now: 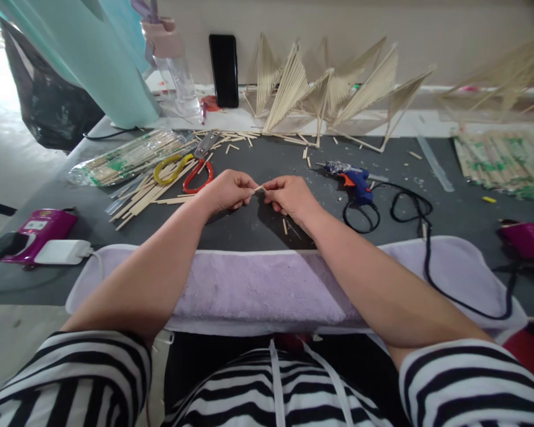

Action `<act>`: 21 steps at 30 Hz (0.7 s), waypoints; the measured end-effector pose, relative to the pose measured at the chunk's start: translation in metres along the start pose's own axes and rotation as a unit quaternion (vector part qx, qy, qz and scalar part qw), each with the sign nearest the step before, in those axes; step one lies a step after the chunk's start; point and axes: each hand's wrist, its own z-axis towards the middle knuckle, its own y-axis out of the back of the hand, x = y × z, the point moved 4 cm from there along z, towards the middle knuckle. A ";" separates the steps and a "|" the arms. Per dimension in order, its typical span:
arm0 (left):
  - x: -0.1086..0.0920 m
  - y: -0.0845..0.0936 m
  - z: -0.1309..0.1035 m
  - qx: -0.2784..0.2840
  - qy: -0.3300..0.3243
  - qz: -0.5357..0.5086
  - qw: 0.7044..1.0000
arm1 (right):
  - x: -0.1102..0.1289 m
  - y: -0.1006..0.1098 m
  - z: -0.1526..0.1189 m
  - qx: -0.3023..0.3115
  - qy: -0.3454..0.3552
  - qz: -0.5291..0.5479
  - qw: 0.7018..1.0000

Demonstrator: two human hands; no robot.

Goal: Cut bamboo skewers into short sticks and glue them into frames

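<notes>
Above the dark grey table (258, 234), my left hand (231, 191) and my right hand (289, 196) pinch a small piece of pale wooden stick (259, 188) between their fingertips, one hand at each side of it. Scissors with one yellow and one red handle (198, 176) lie just left of my left hand, on loose wooden sticks (146, 198). To the right of my right hand rests a blue glue gun (359, 185) with an orange trigger. A few short stick pieces (285, 226) lie under my right hand.
Fan-shaped stick structures (293, 89), a black phone (223, 71) and a clear bottle (175, 83) stand at the back. Bagged sticks (502, 157) lie right. A purple towel (258, 284) covers the front edge. The glue gun's black cable (429, 261) crosses the right side.
</notes>
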 end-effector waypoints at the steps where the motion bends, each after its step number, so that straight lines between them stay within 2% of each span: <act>1: 0.000 0.000 0.000 -0.001 0.001 0.001 1.000 | 0.000 0.000 0.000 0.000 -0.002 0.000 1.000; 21: -0.001 -0.001 0.000 -0.004 0.005 0.015 1.000 | 0.002 0.000 -0.001 0.002 -0.004 0.002 1.000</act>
